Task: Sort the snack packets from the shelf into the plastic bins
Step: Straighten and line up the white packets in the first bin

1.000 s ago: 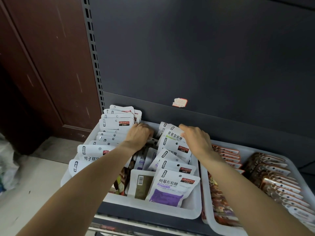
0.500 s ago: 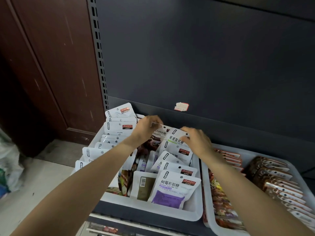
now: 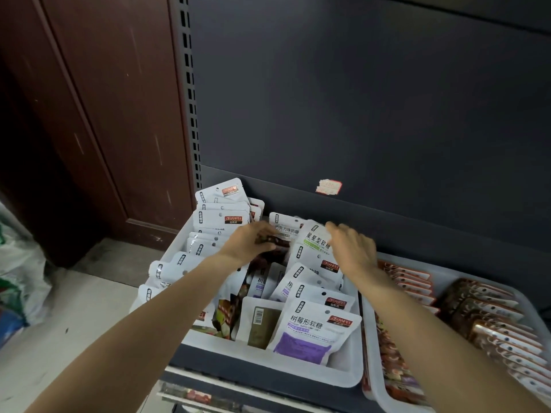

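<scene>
Both hands are in the back half of the white plastic bin on the shelf. The left hand has its fingers curled down onto a dark brown snack packet in the middle row, gripping it (the fingertips are blurred, so the exact pinch is unclear). Just left of that hand stands a row of white ZIRANPEI packets, upright and overlapping, running toward the bin's back corner. Beyond its fingertips is a white packet with brown lettering, leaning against the back.

The right hand lies palm-down with fairly straight fingers, touching the top edge of a white packet with a green band; it looks open, not wrapped round anything. Below the right wrist more white packets overlap in a row toward the near wall, ending in a purple-printed raspberry gummy packet at the front. Beside it is a packet turned back-out showing a barcode.

Right of the right forearm sits a second white bin holding orange-edged packets and brown metallic packets in rows. A torn price sticker clings to the dark back panel above the hands.
</scene>
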Motion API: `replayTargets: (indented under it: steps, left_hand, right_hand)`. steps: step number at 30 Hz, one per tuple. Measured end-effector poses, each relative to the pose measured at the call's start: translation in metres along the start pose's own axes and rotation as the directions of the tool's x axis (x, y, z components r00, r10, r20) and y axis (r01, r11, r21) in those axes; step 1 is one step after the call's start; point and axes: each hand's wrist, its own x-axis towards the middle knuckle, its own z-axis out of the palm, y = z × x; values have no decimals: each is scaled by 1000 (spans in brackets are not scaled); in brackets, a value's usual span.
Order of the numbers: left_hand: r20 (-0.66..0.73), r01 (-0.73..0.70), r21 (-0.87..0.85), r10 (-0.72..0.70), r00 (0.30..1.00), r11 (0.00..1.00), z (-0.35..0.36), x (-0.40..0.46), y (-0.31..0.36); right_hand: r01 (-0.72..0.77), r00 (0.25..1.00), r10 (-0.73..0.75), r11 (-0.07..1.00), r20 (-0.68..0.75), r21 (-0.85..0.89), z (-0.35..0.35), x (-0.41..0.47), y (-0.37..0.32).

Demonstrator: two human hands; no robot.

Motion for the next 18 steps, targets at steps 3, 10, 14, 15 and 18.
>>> replayTargets:
  steps: [3,10,14,15,18]
  left_hand:
    - [63,-14,127,6,998,992,1,-4,5]
    - [168,-177,559,98,981,810,22,-14,2]
    - [149,-135,504,68,986,853,24,-8,4]
    - [143,-112,452,52,988,885,24,-7,4]
    - [162,-58,241,19,987,969,29,-6,2]
  right_hand:
    - [-61,997,57,995,48,80,10,-1,1]
    - [97,993,-109,969,40,225,5,-31,0]
    - [-19,982,-17,982,189,190,17,-26,0]
    - [-46,985,19,986,169,159,18,-26,-2]
    - [-61,986,42,991,160,117,22,-28,-5]
